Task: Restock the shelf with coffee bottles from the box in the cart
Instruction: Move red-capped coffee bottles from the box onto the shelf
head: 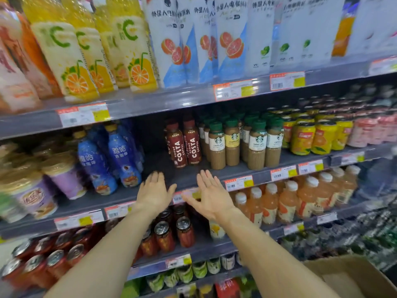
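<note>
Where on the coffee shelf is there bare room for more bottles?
Bare shelf lies between the blue bottles and the Costa bottles, continuing forward to the edge by both open hands, left and right. The Starbucks bottles rightward stand crowded.

costa bottles (184,143) on the shelf (163,166), left of starbucks bottles (242,143)

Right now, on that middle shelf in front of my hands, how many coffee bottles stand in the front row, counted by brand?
Front row, as far as can be seen:
Costa bottles: 2
Starbucks bottles: 4
Total: 6
More Starbucks bottles stand behind, too hidden to count. Left hand and right hand hold nothing.
</note>
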`<state>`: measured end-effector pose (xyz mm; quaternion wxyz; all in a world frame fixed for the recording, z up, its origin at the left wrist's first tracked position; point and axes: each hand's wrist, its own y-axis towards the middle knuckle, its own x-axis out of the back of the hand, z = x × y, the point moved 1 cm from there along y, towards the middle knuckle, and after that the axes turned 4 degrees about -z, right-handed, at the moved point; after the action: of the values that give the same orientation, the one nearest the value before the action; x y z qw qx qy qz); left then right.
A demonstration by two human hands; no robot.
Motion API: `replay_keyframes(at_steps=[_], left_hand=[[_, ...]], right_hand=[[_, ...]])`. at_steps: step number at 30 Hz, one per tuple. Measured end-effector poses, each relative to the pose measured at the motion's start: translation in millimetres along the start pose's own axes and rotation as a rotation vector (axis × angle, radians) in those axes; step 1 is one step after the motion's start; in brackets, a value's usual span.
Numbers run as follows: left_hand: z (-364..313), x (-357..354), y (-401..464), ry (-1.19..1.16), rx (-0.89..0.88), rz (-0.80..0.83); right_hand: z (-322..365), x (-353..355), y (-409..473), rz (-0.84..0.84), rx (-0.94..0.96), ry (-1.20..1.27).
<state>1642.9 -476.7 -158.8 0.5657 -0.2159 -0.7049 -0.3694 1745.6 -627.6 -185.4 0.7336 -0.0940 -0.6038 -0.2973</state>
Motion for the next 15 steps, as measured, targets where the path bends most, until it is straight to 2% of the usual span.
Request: replay_keyframes(at_steps=[8, 12, 15], left_hand=[[-37.0, 4.4, -104.9, -0.049, -0.158, 0.026], [-80.0, 0.4, -145.4, -0.098, -0.235, 0.135], [-120.3, 8.0, -166.8, -0.132, -0.320, 0.139]], right_hand=[[4.2, 7.9, -117.4, 0.062, -0.111, -0.027], [-13.7, 17.0, -190.7, 0.115, -0.230, -0.037], [-33.1, 40.6, -227.3, 0.125, -0.315, -0.037]])
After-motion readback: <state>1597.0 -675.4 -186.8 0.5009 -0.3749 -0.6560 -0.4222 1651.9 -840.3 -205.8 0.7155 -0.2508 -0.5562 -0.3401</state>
